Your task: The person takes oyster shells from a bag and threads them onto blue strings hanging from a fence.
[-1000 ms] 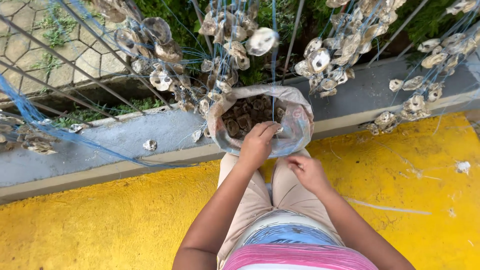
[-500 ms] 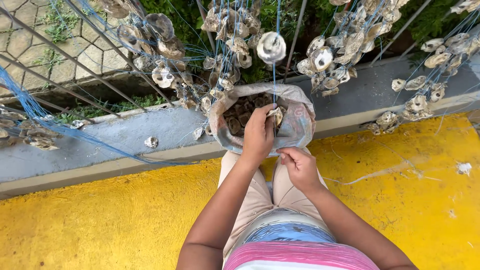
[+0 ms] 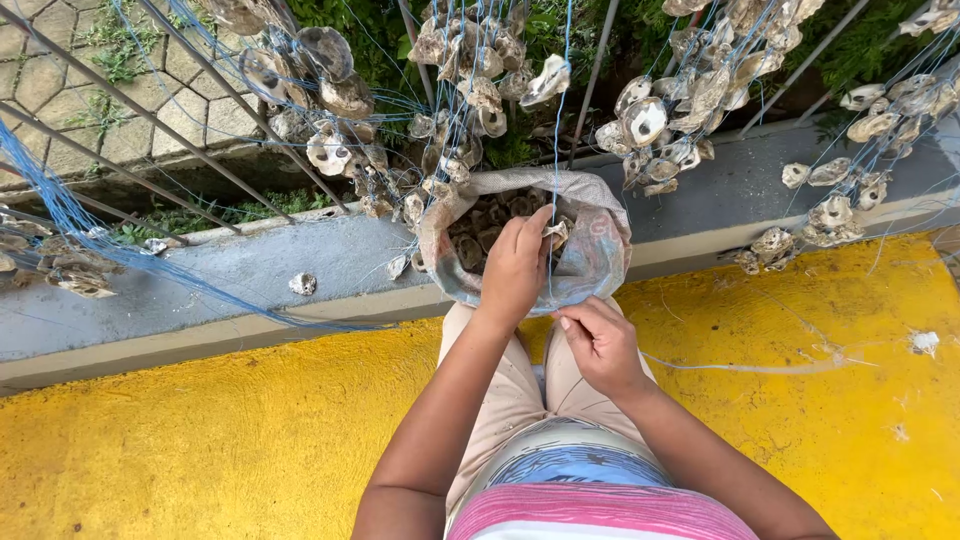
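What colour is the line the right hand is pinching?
Blue line, pinched by the right hand; clearest in the head view.

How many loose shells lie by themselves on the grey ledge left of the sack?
1: a single pale shell lies on the grey ledge, left of the sack. Others may hide beneath the hanging strings.

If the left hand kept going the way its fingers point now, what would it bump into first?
The left hand points into the open sack, pinching a shell. Going straight on, it would likely first meet the dark shells in the sack, though depth is hard to judge from above.
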